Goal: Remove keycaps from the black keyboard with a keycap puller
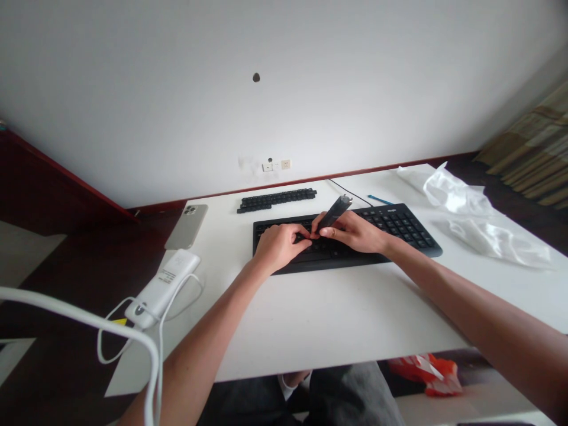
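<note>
A black keyboard (399, 228) lies on the white table (337, 313). My right hand (355, 232) is closed around a dark pen-shaped tool (333, 213), whose tip points down at the keys near the keyboard's middle. My left hand (278, 245) rests on the keyboard's left half with its fingers curled and pinched toward the tool's tip; what is between them is too small to make out. A row of loose black keycaps (276, 200) lies behind the keyboard.
A phone (187, 226) lies face down at the table's left edge. A white power bank (162, 288) with a white cable (110, 331) sits at the front left. Crumpled clear plastic (470, 219) covers the right side. A blue pen (380, 200) lies behind the keyboard.
</note>
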`<state>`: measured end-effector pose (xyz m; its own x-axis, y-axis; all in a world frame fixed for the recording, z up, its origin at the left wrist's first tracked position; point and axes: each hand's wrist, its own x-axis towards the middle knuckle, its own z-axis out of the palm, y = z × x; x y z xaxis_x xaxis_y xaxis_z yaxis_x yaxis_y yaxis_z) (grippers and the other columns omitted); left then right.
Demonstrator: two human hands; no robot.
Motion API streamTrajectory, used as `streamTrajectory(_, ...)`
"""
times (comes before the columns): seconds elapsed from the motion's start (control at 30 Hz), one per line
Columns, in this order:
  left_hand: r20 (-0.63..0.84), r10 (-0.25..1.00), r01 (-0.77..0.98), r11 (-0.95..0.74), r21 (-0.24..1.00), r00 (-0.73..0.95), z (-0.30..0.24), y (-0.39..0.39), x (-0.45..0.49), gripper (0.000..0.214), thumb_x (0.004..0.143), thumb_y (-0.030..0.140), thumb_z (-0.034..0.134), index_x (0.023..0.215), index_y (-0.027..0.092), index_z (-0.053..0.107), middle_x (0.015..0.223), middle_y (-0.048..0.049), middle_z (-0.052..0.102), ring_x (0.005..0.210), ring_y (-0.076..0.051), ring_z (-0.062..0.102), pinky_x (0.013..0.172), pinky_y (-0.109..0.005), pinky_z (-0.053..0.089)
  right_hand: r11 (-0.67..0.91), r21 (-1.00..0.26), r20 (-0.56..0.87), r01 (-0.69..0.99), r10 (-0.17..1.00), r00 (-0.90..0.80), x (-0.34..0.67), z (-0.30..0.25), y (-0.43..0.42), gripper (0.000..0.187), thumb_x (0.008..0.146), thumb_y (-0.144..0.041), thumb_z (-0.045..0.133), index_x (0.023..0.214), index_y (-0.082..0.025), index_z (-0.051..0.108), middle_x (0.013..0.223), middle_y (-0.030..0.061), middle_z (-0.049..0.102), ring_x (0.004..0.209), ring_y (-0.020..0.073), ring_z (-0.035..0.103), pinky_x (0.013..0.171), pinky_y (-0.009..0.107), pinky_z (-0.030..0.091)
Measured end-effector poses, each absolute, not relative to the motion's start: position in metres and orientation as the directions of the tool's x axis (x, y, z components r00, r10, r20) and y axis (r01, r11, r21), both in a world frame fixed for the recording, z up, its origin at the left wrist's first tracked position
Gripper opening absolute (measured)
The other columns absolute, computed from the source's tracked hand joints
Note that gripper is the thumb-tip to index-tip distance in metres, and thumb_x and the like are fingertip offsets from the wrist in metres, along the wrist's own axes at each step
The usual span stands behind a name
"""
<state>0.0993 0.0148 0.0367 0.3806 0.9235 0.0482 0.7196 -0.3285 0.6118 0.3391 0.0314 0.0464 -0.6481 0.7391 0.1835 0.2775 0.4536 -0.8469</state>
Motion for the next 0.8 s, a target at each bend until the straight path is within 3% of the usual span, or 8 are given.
streamTrajectory(0.23,0.053,0.922,0.715,-0.333,0.615,0.383,0.041,0.013,0.100,0.020,0.089,0.046,0.071,0.099,0.031,0.081,0.063,0.0043,0.059,0.059,-0.013,0.051,0.060,-0.026,0.032,0.346,-0.922,0.150,0.176,0.736,-0.660,0.346,0.040,0.037,0.039,0.100,-0.054,0.063,0.115,-0.018,0.071,0.103,0.0092,0.075,0.096,0.0233,0.069,0.084,0.035,0.055)
streamTrajectory(0.37,0.036,0.928,0.726,-0.314,0.613,0.371,0.043,0.012,0.101,0.022,0.088,0.045,0.071,0.102,0.029,0.079,0.058,0.0059,0.053,0.055,-0.013,0.048,0.058,-0.027,0.031,0.362,-0.914,0.173,0.185,0.757,-0.630,0.344,0.040,0.035,0.040,0.099,-0.054,0.064,0.112,-0.018,0.073,0.103,0.0098,0.076,0.098,0.0248,0.070,0.087,0.037,0.056)
streamTrajectory(0.8,0.034,0.928,0.747,-0.320,0.582,0.371,0.043,0.013,0.101,0.024,0.086,0.046,0.075,0.102,0.029,0.081,0.066,0.0037,0.061,0.059,-0.013,0.051,0.059,-0.027,0.031,0.366,-0.898,0.201,0.243,0.835,-0.512,0.337,0.034,0.030,0.043,0.098,-0.058,0.063,0.108,-0.017,0.073,0.091,0.0076,0.076,0.088,0.0239,0.072,0.082,0.036,0.057)
